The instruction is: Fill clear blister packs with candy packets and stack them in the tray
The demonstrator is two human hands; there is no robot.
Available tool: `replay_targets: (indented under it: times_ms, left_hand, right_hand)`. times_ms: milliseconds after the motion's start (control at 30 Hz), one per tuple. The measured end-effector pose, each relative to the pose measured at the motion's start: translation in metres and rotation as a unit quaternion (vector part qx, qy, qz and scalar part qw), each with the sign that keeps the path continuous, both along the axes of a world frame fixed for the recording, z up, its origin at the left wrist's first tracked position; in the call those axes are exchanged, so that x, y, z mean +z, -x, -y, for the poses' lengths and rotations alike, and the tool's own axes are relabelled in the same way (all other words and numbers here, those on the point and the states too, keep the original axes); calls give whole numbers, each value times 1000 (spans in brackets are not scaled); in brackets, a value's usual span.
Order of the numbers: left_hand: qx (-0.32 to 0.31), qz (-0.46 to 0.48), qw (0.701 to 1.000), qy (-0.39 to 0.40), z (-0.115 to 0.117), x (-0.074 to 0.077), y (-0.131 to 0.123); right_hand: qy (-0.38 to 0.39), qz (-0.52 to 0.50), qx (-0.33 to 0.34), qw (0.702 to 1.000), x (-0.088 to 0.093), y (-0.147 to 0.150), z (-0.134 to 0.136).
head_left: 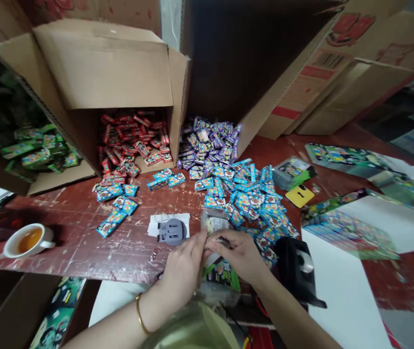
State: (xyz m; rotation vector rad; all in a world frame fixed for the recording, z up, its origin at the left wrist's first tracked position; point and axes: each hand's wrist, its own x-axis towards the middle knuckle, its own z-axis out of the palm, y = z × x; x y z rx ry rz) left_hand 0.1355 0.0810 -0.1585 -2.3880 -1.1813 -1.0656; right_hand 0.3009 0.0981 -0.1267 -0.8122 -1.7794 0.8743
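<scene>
At the table's near edge my left hand (183, 266) is closed along the left side of a clear plastic package (216, 222). A green and black printed card (224, 277) shows in its lower part. My right hand (241, 252) is closed over the package's upper right, fingers bent and thumb pressed in. Something small and dark shows at those fingertips, too little of it to name. Blue candy packets (250, 201) lie in a loose heap just beyond my right hand. Left of the package, a grey plastic piece (172, 231) rests on a white paper slip.
Open cartons hold green packets (43, 148), red packets (134, 138) and purple packets (210, 143). A tea cup (28, 241) stands at left. A black tape dispenser (296, 271) is right of my arm. Further right are a yellow tag (300, 196) and printed card sheets (352, 228).
</scene>
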Motion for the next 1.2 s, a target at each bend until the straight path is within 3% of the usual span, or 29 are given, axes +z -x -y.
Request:
replay_targets:
  times_ms: [133, 200, 267, 333, 433, 600, 667, 767, 833, 900, 967, 1000, 1067, 1133, 1200]
  left_hand:
    - [-32, -6, 993, 112, 13, 11, 16]
    - [-43, -21, 987, 156, 16, 16, 22]
    - [-56, -47, 981, 181, 17, 21, 25]
    - [-65, -79, 977, 189, 17, 26, 26]
    - [-45, -95, 974, 199, 17, 34, 30]
    - [-24, -40, 968, 247, 21, 38, 69]
    - [-26, -35, 965, 260, 23, 37, 83]
    - [-37, -29, 964, 261, 21, 37, 83]
    - [-48, 12, 970, 239, 18, 39, 72]
    - [-42, 84, 977, 193, 13, 41, 63]
    - [-30, 153, 976, 154, 10, 41, 59]
    - [-25, 181, 973, 142, 9, 40, 59]
    - [-26, 228, 962, 147, 7, 37, 60]
    - [-41, 280, 938, 201, 7, 32, 59]
    - [-61, 345, 896, 274, 6, 30, 56]
  right_hand:
    - [-7, -5, -40, 999, -12, 9, 14]
    - [-96, 8, -145, 985, -14, 8, 16]
    - [-229, 51, -226, 945, -12, 7, 16]
    - [-318, 134, -184, 920, -7, 6, 15]
    - [-342, 219, -65, 911, 3, 2, 9]
    - [-360, 193, -123, 904, 19, -21, -12]
    - [-347, 193, -114, 911, 26, -24, -18]
    - [-356, 215, -48, 908, 33, -9, -16]
    - [-359, 212, -52, 907, 34, 8, -9]
    - [-327, 159, -155, 919, 30, 21, -2]
    - [-236, 64, -248, 937, 23, 27, 3]
    - [-170, 19, -240, 955, 17, 28, 4]
    - [-28, -55, -129, 990, 7, 29, 1]
    - [66, -112, -53, 990, 1, 31, -3]
    - [94, -145, -67, 983, -1, 36, -6]
